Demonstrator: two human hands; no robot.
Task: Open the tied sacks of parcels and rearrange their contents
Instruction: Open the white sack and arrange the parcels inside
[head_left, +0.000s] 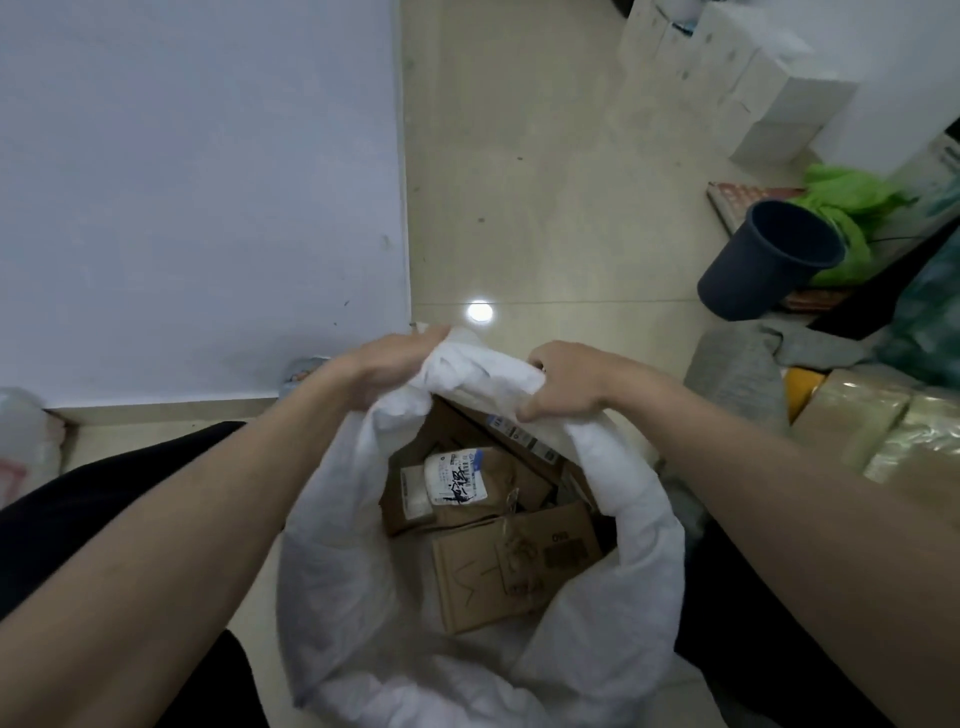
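Observation:
A white woven sack (343, 597) stands open on the floor between my legs, its rim rolled down. My left hand (387, 364) grips the far rim on the left and my right hand (566, 382) grips the same rim on the right. Inside the sack lie several brown cardboard parcels. One small parcel (462, 480) carries a white shipping label with black scribble. A larger flat box (514, 566) lies nearer to me. The bottom of the sack is hidden under the parcels.
A large pale board (197, 197) covers the floor at the left. A dark blue bin (769, 260) lies tipped at the right, with a green bag (852, 208) behind it. Grey bags (737, 374) and taped brown boxes (872, 431) sit at my right. White boxes (769, 78) stand far right.

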